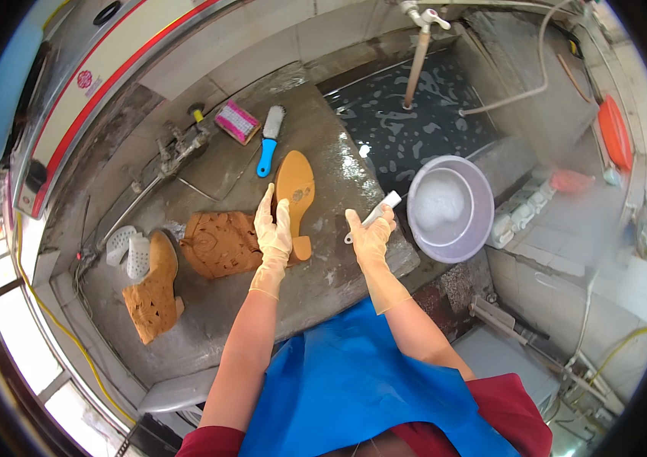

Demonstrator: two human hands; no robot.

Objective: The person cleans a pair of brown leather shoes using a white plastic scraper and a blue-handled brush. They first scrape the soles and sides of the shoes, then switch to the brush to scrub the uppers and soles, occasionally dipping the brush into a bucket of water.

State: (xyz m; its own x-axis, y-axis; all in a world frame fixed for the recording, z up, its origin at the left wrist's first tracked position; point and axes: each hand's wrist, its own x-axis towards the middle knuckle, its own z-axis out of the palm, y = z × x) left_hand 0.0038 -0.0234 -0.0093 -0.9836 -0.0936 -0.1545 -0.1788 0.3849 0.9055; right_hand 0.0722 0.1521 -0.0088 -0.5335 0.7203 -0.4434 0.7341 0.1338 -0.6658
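My left hand (275, 228), in a pale rubber glove, grips a brown ankle boot (223, 244) lying on its side, its tan sole (295, 180) facing right. My right hand (370, 231), gloved too, holds a white-handled brush (377, 210) above the wet counter (323, 291); its bristles are hard to see. Another brown boot (157, 285) with cut-outs lies at the left, beside two white perforated inserts (129, 248). Beyond the held boot are a blue-handled brush (269, 140) and a pink and white scrubbing sponge (237, 121). A lilac basin (452, 251) with foamy water stands to the right.
A sink of dark, foamy water (414, 114) lies at the back right, under a tap (427, 18) with a long pipe. A metal mixer tap (166, 165) is at the left wall. A white hose (506, 97) reaches into the sink. A red basin (614, 132) stands far right.
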